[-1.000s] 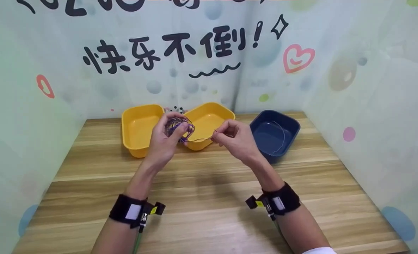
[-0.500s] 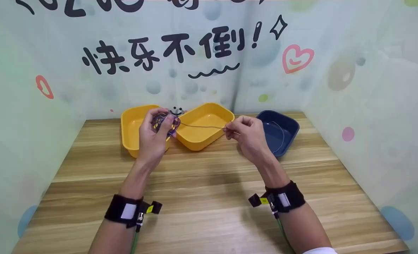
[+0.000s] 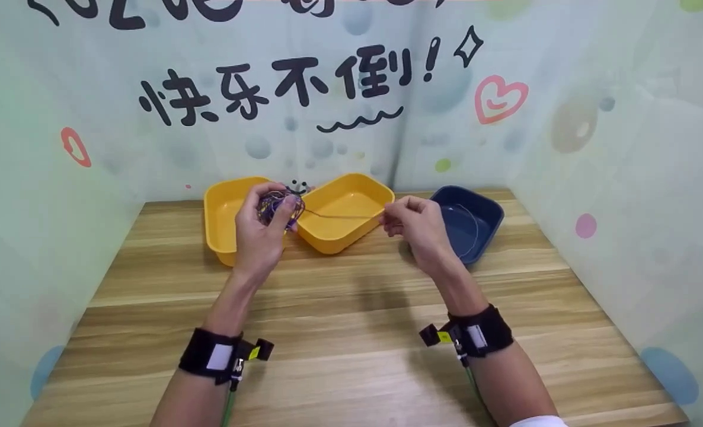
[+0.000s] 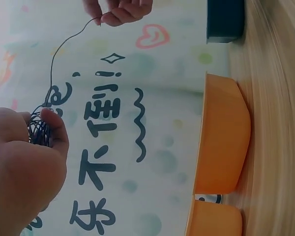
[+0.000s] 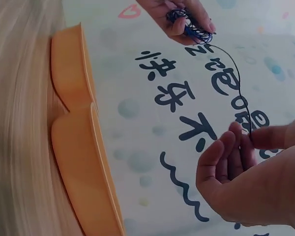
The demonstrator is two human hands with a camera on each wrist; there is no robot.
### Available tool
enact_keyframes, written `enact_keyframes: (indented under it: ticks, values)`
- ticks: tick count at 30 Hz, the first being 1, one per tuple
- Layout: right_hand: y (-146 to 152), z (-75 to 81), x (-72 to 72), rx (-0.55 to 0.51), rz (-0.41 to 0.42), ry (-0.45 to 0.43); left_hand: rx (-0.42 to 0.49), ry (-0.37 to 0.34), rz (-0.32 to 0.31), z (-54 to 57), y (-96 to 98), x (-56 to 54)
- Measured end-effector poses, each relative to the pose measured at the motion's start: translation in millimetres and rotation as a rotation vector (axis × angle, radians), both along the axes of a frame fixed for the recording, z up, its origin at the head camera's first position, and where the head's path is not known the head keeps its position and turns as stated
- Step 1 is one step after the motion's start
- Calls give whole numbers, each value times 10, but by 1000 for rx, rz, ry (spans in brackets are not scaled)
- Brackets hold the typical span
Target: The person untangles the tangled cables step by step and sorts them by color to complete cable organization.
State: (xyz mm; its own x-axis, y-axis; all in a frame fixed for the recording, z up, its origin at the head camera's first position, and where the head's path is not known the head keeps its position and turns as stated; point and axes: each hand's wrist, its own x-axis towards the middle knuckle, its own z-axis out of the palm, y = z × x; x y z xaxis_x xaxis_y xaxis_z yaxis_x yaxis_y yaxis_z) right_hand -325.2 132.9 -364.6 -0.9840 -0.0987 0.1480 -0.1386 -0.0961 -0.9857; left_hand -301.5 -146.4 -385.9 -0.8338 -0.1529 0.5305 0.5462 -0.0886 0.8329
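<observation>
A tangled bundle of thin purple and dark wires (image 3: 275,207) sits in my left hand (image 3: 258,240), gripped between thumb and fingers above the left yellow bin (image 3: 216,228). One thin wire strand (image 3: 342,217) runs from the bundle across to my right hand (image 3: 422,234). The right thumb and fingertips pinch that strand, as the right wrist view shows, where the right hand (image 5: 241,177) has its other fingers curled. In the left wrist view the strand (image 4: 52,66) bows loosely between the hands. Part of the bundle is hidden by the left fingers.
A second yellow bin (image 3: 334,244) stands angled behind the stretched strand. To its right is a dark blue bin (image 3: 497,222) with a pale thin wire (image 3: 478,228) curved inside. All three bins stand on a wooden table (image 3: 351,356) near the printed back curtain (image 3: 209,148).
Over the second my hands have drawn apart, left hand leftward and right hand rightward, so a longer strand spans between them. In the last half second both hands barely shift.
</observation>
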Motion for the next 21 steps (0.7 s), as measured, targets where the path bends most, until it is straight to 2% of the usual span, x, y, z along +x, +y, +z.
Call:
enact_keyframes:
  ticks: [4,6,9,12,14,16,18,21]
  values:
    - [15,-9,37,401,-86,190,-67,9,30,-17,22,-1]
    - [2,-11,62,543,-165,301,-83,14,39,-23,34,-1]
    - [-38,-24,90,647,-298,532,-94,17,42,-31,53,-4]
    - [-90,-42,112,635,-383,846,-97,12,39,-34,65,-2]
    - [-131,-41,134,617,-383,1039,-99,8,32,-31,68,3]
    - [-166,-42,152,636,-346,1191,-102,1,19,-26,72,10]
    - [-195,-53,163,708,-293,1299,-102,-11,-3,-21,75,16]
    - [-210,-106,157,867,-248,1401,-93,-38,-40,-20,75,22]
